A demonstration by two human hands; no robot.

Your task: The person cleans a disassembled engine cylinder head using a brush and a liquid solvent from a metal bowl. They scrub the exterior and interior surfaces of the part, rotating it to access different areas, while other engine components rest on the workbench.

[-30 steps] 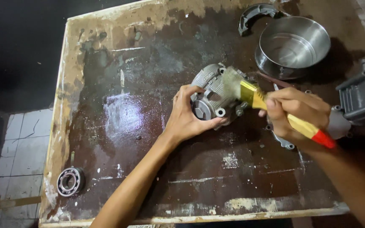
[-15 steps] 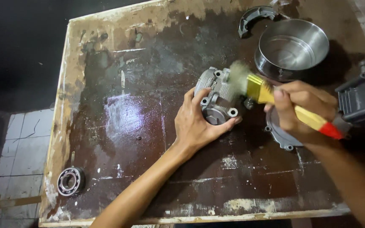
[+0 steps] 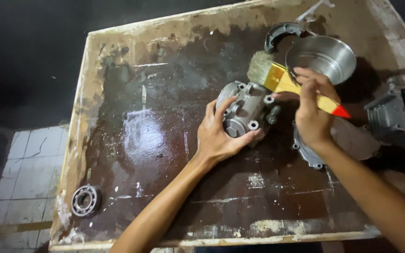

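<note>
Metal engine casting (image 3: 244,110) sits mid-table, gripped from 7 o'clock by left hand (image 3: 219,133), fingers wrapped round its lower edge. Right hand (image 3: 312,112) at 3 o'clock of casting, closed on paintbrush (image 3: 289,82); bristles lifted just off casting at 12 o'clock. Steel bowl (image 3: 322,56) at 1 o'clock. Round cover plate (image 3: 308,150) under right wrist. Ball bearing (image 3: 85,200) far off at 8 o'clock on worn table (image 3: 141,131).

I see a grey metal engine cover (image 3: 244,111), a brush (image 3: 287,82) with yellow handle, red tip and pale bristles, a silver bowl (image 3: 322,57), a dark brown, white-scuffed counter (image 3: 165,154).
</note>
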